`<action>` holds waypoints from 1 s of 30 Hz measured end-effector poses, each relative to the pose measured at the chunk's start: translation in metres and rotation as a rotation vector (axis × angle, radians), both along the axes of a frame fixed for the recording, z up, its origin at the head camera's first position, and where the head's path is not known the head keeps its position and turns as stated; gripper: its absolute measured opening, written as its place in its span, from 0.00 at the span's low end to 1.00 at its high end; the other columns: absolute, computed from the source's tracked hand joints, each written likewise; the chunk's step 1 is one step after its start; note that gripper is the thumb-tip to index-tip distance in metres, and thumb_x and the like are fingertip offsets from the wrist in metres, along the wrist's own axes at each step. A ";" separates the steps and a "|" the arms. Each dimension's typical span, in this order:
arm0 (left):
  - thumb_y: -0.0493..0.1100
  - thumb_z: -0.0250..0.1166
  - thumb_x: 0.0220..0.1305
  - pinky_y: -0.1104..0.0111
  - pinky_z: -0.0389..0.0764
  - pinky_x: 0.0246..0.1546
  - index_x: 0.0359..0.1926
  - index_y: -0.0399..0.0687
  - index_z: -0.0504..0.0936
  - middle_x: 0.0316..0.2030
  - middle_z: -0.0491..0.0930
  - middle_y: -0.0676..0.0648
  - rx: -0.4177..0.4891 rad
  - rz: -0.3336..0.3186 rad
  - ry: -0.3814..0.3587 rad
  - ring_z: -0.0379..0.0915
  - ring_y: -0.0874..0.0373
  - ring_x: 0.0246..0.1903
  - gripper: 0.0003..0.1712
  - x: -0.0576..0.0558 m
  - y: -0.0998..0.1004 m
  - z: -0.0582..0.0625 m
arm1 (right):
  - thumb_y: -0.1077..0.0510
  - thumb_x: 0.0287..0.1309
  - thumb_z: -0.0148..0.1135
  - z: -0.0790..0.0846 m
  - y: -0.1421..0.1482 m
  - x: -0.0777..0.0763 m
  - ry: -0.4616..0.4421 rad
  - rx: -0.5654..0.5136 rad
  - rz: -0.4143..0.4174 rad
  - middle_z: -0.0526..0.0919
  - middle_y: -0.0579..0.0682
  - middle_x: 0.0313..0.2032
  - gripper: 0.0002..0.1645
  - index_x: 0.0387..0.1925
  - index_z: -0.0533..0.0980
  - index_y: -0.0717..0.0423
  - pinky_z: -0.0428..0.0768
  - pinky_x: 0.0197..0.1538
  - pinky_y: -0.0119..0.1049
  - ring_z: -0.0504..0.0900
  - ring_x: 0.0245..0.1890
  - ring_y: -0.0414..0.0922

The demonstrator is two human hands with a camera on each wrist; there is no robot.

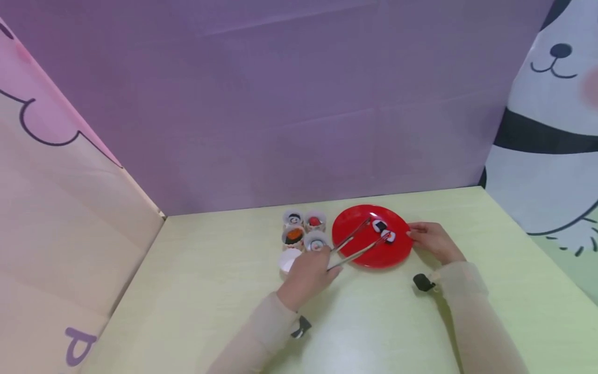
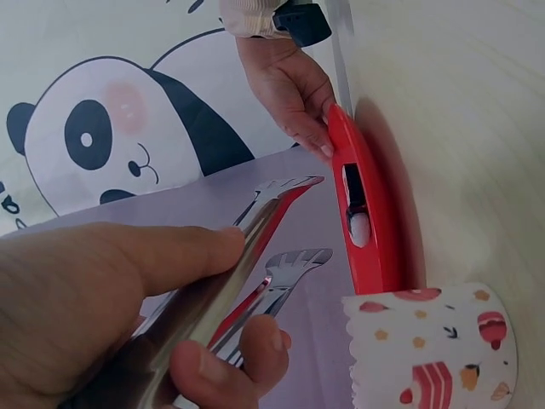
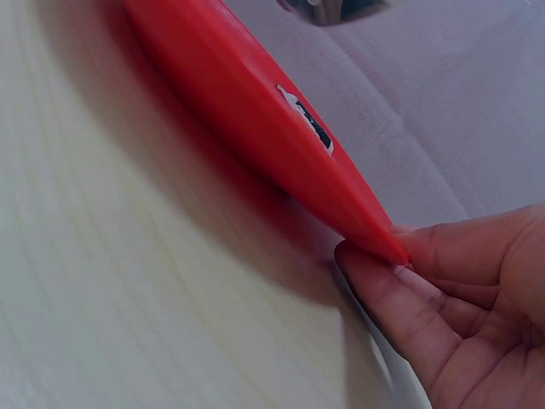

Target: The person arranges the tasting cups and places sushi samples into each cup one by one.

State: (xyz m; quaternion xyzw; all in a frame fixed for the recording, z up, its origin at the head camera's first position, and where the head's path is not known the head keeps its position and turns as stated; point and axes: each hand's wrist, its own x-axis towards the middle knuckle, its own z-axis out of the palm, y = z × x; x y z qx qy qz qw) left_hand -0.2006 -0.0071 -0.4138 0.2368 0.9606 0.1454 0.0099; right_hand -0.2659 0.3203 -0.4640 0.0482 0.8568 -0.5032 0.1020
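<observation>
My left hand (image 1: 306, 275) grips metal tongs (image 2: 217, 298). Their two arms stand spread above the red plate (image 1: 371, 261), with nothing between the tips in the left wrist view. On the plate, toward its right side, lie two white-and-black toy rice balls (image 1: 379, 225), side by side; in the head view the nearer tong tip overlaps one of them. My right hand (image 1: 434, 241) pinches the plate's right rim, thumb and fingers on either side of it. In the right wrist view that rim (image 3: 383, 243) is tilted up from the table.
Several paper cups stand left of the plate, holding toy sushi: an orange-topped piece (image 1: 294, 237), a red one (image 1: 315, 222) and rolls (image 1: 294, 219). A white cup (image 1: 287, 259) is partly behind my left hand. A purple backdrop (image 1: 280, 130) rises behind the table (image 1: 210, 291).
</observation>
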 end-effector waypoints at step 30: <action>0.55 0.63 0.62 0.75 0.67 0.18 0.38 0.47 0.76 0.18 0.70 0.53 -0.054 -0.023 -0.047 0.67 0.61 0.18 0.16 -0.008 0.032 -0.001 | 0.57 0.69 0.48 -0.002 0.001 -0.002 -0.017 -0.001 0.001 0.68 0.69 0.59 0.29 0.63 0.60 0.73 0.79 0.47 0.34 0.78 0.46 0.47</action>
